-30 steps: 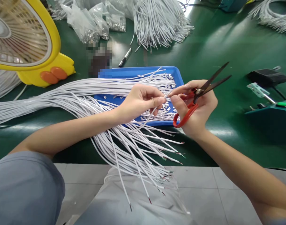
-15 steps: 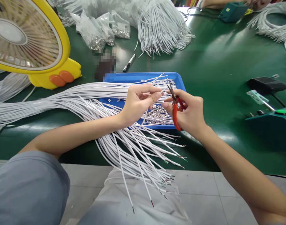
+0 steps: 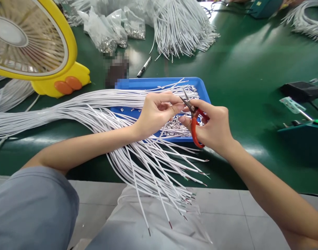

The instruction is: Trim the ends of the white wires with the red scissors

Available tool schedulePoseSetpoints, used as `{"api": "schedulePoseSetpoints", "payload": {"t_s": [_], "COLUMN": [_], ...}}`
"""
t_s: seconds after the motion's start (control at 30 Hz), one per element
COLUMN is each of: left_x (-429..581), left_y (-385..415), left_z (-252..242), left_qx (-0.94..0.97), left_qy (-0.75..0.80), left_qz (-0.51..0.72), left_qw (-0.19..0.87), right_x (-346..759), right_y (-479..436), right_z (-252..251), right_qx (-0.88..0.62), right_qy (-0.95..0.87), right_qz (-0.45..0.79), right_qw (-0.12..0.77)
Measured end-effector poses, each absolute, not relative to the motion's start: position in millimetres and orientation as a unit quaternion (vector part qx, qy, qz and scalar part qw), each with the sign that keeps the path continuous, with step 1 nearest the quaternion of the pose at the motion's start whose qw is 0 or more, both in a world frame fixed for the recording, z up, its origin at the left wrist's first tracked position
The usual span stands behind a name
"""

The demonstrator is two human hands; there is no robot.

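My left hand (image 3: 159, 113) pinches a white cable (image 3: 161, 133) near its end, above a blue tray (image 3: 159, 82). Its tip is largely hidden by my fingers. In my right hand (image 3: 213, 121) I hold red-handled scissors (image 3: 195, 128), their blades parted and pointing up and left beside my left fingertips. Many white cables (image 3: 117, 99) run in from the left; one group lies across the tray, and a second group (image 3: 148, 166) fans out over the table's front edge with stripped coloured wire ends. Small metal connectors (image 3: 174, 126) lie heaped in the tray under my hands.
A yellow fan (image 3: 70, 41) stands at the left. Behind the tray are a pen (image 3: 144, 67), plastic bags of metal parts (image 3: 134, 26) and a big cable bundle (image 3: 180, 31). A green device (image 3: 304, 139) sits at the right, and coiled cables (image 3: 304, 24) lie at the far right.
The scissors have turned so their blades point further left, closer to my left fingers, and appear wider apart. My left hand keeps its pinch on the cable. The view has shifted slightly.
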State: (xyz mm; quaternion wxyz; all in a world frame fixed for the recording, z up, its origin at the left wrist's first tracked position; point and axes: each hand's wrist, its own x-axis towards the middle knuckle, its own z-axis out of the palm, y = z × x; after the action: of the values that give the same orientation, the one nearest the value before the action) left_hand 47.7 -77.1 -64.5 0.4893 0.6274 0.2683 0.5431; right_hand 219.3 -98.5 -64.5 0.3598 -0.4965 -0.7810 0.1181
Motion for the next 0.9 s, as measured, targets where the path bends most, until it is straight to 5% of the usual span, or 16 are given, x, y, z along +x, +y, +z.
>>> {"api": "schedulePoseSetpoints", "payload": {"t_s": [0.63,0.9], "left_x": [47.3,46.6], "left_y": [-79.9,-72.0], "left_z": [-63.7,-63.5], "left_qx": [0.647,0.561], "left_qy": [0.289,0.317], "left_qz": [0.533,0.542], "left_qw": [0.462,0.539], "right_x": [220.6,227.0], "right_y": [-98.8,-88.7], "right_z": [-63.3,-68.0], "right_qx": [-0.476,-0.501], "right_qy": [-0.773,-0.759], "right_qz": [0.187,0.215], "right_qw": [0.377,0.358]}}
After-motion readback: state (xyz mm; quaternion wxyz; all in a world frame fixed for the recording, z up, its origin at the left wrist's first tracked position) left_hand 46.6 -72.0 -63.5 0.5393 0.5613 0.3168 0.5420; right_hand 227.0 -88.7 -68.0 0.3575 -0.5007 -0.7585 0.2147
